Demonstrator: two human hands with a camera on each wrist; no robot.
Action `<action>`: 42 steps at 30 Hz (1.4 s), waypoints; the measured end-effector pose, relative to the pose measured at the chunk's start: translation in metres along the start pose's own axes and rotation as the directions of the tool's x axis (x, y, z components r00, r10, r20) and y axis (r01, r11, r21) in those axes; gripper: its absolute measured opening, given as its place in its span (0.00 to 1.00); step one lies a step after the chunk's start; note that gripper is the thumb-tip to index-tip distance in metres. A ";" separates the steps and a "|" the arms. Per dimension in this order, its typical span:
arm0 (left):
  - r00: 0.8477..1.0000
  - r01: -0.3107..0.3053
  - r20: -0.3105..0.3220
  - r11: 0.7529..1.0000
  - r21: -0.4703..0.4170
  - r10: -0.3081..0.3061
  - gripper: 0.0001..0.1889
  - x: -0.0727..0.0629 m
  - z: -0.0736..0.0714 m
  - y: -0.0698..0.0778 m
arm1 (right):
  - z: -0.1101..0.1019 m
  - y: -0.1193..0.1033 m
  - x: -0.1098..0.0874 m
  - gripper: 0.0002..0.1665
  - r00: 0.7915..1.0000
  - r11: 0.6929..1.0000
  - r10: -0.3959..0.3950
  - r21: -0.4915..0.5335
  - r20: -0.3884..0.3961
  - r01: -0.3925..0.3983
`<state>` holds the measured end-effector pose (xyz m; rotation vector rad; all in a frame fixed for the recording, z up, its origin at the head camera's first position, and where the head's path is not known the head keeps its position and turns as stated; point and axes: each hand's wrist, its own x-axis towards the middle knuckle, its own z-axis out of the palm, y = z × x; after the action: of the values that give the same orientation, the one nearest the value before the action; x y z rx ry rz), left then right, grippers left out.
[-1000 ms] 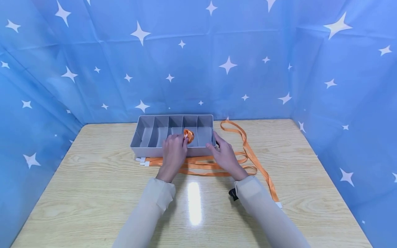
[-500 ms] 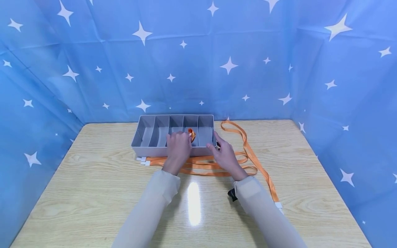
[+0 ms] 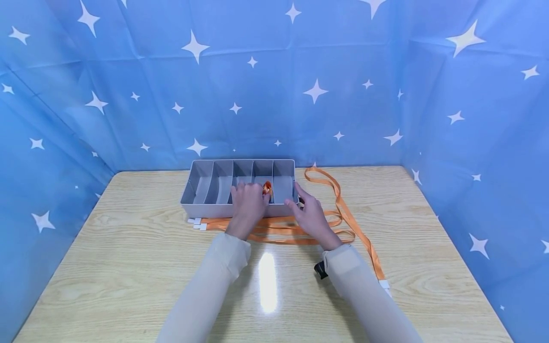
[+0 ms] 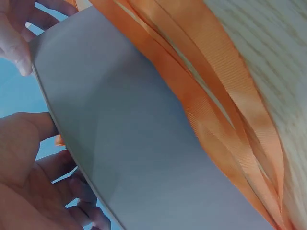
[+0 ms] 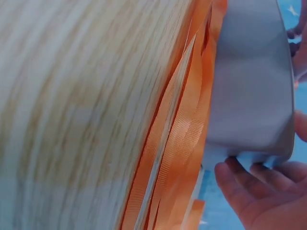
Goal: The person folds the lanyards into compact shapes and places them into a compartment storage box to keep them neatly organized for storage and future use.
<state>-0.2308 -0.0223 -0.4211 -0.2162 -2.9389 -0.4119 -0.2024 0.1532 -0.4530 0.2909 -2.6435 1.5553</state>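
A grey divided storage box point(image 3: 206, 210) stands at the back of the table, its compartments opening upward. My left hand point(image 3: 248, 205) reaches over the front rim and pinches a rolled orange lanyard point(image 3: 268, 187) down in the second compartment from the right. In the left wrist view, a bit of orange shows between thumb and fingers behind the rim. With my right hand point(image 3: 310, 214) I hold the box's front right corner, thumb at the front rim and fingers point(image 5: 244, 184) against the end wall. The left fingertips are hidden inside the box in the head view.
Several flat orange lanyards point(image 3: 283, 229) with white ends lie along the box's front. Another orange lanyard point(image 3: 351, 221) curves down the right side of the wooden table point(image 3: 128, 276). A blue star-patterned curtain point(image 3: 257, 128) hangs close behind the box.
My left hand has moved slightly right and lowered the rolled lanyard further into the compartment. The right hand keeps its hold on the box corner.
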 end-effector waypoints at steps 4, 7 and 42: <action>1.000 0.001 0.007 1.000 -0.004 -0.001 0.17 -0.001 0.001 0.000 | 0.000 0.000 0.000 0.38 1.000 1.000 -0.003 0.003 0.005 0.003; 1.000 -0.017 -0.016 1.000 -0.019 0.017 0.17 -0.003 0.002 0.000 | -0.001 0.000 -0.001 0.38 1.000 1.000 -0.011 0.010 0.005 0.011; 0.953 -0.217 -0.299 0.796 -0.566 0.047 0.16 -0.025 0.025 -0.021 | -0.023 0.002 -0.016 0.29 1.000 0.993 -0.014 -0.113 0.011 0.015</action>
<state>-0.2136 -0.0381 -0.4546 -0.4040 -2.4153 -1.2316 -0.1883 0.1758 -0.4456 0.3118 -2.7177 1.3966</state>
